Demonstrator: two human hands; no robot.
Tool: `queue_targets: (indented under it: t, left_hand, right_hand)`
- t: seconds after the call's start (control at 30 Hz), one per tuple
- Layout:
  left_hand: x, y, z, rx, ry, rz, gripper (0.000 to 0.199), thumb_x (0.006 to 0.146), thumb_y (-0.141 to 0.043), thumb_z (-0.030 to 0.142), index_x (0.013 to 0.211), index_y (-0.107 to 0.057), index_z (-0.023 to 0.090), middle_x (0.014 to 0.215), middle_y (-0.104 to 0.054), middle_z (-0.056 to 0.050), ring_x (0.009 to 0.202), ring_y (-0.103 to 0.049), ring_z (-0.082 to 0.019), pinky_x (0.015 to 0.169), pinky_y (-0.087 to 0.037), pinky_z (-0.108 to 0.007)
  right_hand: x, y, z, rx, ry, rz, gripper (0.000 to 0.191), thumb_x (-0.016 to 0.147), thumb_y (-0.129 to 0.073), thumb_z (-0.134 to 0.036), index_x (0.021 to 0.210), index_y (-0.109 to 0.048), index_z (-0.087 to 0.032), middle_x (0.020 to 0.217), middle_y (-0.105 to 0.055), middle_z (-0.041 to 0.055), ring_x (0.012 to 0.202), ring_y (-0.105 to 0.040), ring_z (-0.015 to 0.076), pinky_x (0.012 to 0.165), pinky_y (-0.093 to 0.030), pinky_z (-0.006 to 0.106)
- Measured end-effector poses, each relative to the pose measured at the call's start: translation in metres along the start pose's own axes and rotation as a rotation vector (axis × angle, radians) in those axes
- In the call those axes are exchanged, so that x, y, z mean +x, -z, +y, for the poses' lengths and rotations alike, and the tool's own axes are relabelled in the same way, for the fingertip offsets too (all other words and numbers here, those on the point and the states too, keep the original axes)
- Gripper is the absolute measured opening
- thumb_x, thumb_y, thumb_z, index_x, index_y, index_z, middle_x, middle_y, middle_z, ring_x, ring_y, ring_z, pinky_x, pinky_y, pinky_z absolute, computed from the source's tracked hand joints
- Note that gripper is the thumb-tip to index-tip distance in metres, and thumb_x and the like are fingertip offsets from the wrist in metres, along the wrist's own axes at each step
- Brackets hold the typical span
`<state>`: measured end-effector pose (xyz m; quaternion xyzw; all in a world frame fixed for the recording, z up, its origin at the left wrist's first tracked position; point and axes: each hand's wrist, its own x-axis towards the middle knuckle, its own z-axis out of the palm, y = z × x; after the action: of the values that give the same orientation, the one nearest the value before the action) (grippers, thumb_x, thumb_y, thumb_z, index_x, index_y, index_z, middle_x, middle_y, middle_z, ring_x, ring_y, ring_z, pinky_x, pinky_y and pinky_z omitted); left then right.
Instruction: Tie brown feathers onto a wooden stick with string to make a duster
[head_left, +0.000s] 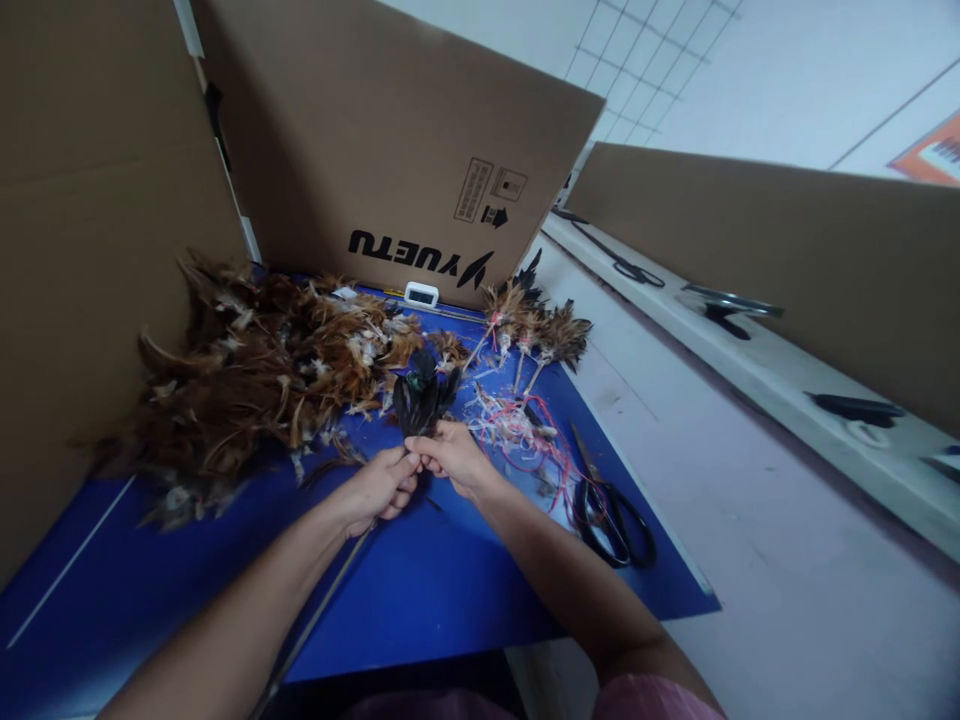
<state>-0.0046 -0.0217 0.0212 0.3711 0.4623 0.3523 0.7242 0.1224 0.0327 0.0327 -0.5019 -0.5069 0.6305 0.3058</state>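
Note:
My left hand [382, 488] is closed around a thin stick [328, 598], whose lower end runs down toward my body. At the stick's upper end a bunch of dark feathers [424, 395] fans out. My right hand [452, 458] pinches at the base of that bunch, its fingertips touching those of my left hand. What exactly lies between the right fingertips is hidden. Left of my hands spreads a large heap of brown feathers [262, 370]. To the right lie a tangle of red string and white scraps [517, 430] and black-handled scissors [611, 515].
Several feather bunches on sticks [536, 330] lie at the back right of the blue table covering [420, 590]. A small white digital device [421, 294] stands against the cardboard wall [390, 150]. More cardboard [67, 250] rises at left. Tools, including a black-handled one [855, 406], lie on the right ledge.

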Motion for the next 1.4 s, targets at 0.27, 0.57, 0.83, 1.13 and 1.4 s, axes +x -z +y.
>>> queue_targets:
  t: [0.27,0.57,0.83,1.13,1.4]
  left_hand:
    - [-0.001,0.001,0.004,-0.094,-0.031,-0.047,0.029,0.084,-0.05,0.048,0.086,-0.045,0.019,0.058,-0.032,0.008,0.038,-0.018,-0.001,0.034,-0.009,-0.013]
    - [0.002,0.002,0.003,-0.142,-0.028,0.022,0.028,0.084,-0.05,0.046,0.082,-0.043,0.019,0.055,-0.029,0.01,0.037,-0.02,-0.001,0.035,-0.01,-0.013]
    - [0.008,0.003,0.001,-0.23,0.042,0.051,0.029,0.079,-0.055,0.043,0.075,-0.038,0.02,0.052,-0.033,0.01,0.036,-0.023,-0.002,0.034,-0.008,-0.015]
    - [0.017,0.008,-0.007,-0.272,0.052,-0.02,0.035,0.075,-0.058,0.048,0.075,-0.037,0.02,0.052,-0.033,0.01,0.036,-0.021,-0.002,0.035,-0.007,-0.015]
    - [0.017,0.007,-0.006,-0.26,0.076,-0.051,0.038,0.073,-0.059,0.051,0.073,-0.036,0.021,0.052,-0.033,0.01,0.036,-0.022,-0.002,0.035,-0.008,-0.017]
  right_hand:
    - [0.002,0.0,-0.002,0.022,0.04,-0.049,0.034,0.063,-0.07,-0.043,0.062,-0.048,-0.017,0.046,-0.05,-0.0063,0.035,-0.034,0.0027,0.033,-0.018,0.016]
    - [0.006,0.013,-0.015,-0.482,0.148,-0.043,0.04,0.075,-0.058,-0.049,0.052,-0.05,-0.018,0.043,-0.048,-0.0026,0.038,-0.036,0.0069,0.043,-0.024,0.023]
    - [0.038,-0.038,-0.085,-0.983,0.81,-0.177,0.015,0.085,-0.051,-0.022,0.081,-0.066,-0.019,0.073,-0.066,-0.0003,0.067,-0.058,0.0119,0.066,-0.037,0.022]
    - [0.16,-0.134,-0.082,-1.606,0.849,-0.455,0.038,0.077,-0.053,-0.007,0.112,-0.06,-0.019,0.118,-0.061,0.0112,0.107,-0.056,0.0253,0.08,-0.045,0.031]
    - [0.194,-0.132,-0.086,-1.508,0.802,-0.406,0.034,0.079,-0.046,-0.006,0.107,-0.063,-0.015,0.103,-0.067,0.0122,0.096,-0.061,0.0223,0.076,-0.044,0.028]
